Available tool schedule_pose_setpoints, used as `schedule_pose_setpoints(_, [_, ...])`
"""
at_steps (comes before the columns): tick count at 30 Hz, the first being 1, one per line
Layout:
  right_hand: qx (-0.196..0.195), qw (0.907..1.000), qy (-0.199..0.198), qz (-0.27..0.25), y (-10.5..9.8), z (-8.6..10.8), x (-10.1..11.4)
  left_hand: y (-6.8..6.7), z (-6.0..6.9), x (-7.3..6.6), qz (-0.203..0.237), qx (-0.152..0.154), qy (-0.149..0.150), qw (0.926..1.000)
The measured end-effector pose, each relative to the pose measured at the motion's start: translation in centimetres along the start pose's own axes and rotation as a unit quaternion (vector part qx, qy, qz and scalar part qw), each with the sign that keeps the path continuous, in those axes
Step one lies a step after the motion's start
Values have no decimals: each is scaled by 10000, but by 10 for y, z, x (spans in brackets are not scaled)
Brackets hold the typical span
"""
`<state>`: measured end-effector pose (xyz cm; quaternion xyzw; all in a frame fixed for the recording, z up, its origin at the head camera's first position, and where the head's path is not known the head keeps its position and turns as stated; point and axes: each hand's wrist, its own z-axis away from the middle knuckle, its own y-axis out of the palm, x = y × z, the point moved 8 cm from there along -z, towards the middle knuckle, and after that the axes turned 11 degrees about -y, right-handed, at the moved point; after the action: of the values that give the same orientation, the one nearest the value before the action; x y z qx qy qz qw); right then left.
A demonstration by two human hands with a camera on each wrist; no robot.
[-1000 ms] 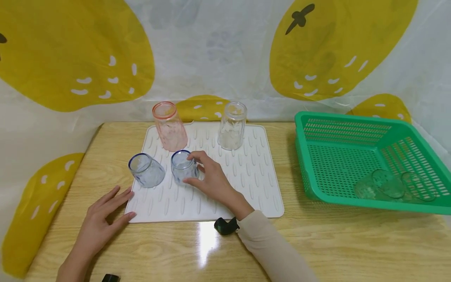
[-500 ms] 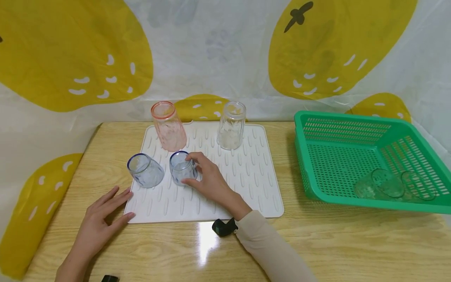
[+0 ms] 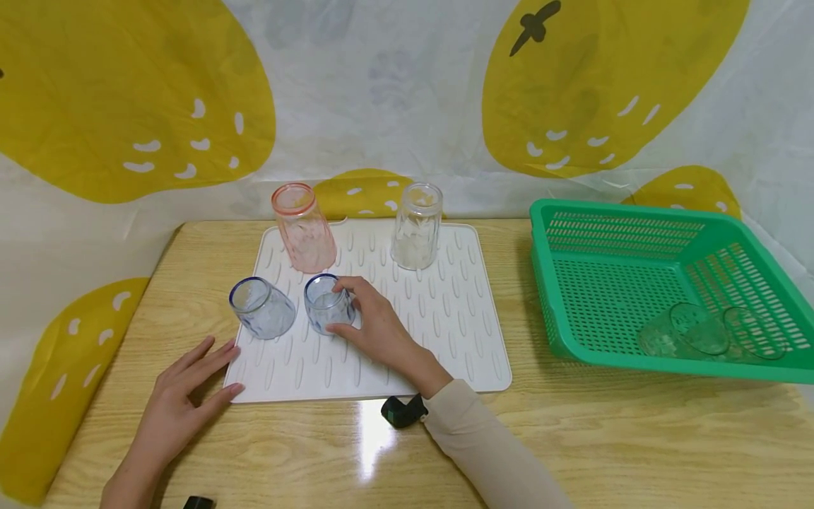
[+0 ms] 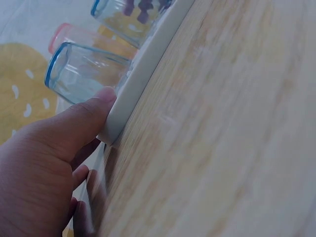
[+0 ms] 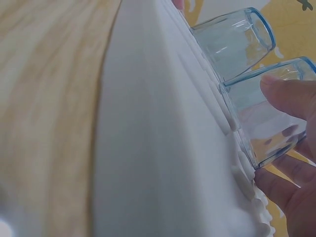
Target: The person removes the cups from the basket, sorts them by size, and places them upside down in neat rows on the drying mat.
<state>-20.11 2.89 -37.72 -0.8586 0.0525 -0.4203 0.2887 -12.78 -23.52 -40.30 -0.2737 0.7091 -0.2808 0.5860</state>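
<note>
1. Fingers (image 3: 344,330) of the right hand (image 3: 384,329) are holding around one small blue glass (image 3: 320,315), which stands on the white mat (image 3: 432,353).
2. Left hand (image 3: 180,399) has its fingers spread apart and touches the left edge of this mat.
3. Second blue glass (image 3: 273,314) stands near it, on the left side.

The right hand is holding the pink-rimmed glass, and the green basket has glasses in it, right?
Not quite: the head view shows the right hand holding a blue-rimmed glass. The green basket does have glasses in it.
</note>
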Motion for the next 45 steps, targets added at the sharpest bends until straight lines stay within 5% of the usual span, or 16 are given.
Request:
schedule_pose_setpoints(32, [-39,9998,-184,-31,4,0,2,-1,0,-1,5,0,42,10000])
schedule_pose_setpoints(45, [95,9984,-428,345,-7,-3,16,-2,0,-6,78,-101,265,9996])
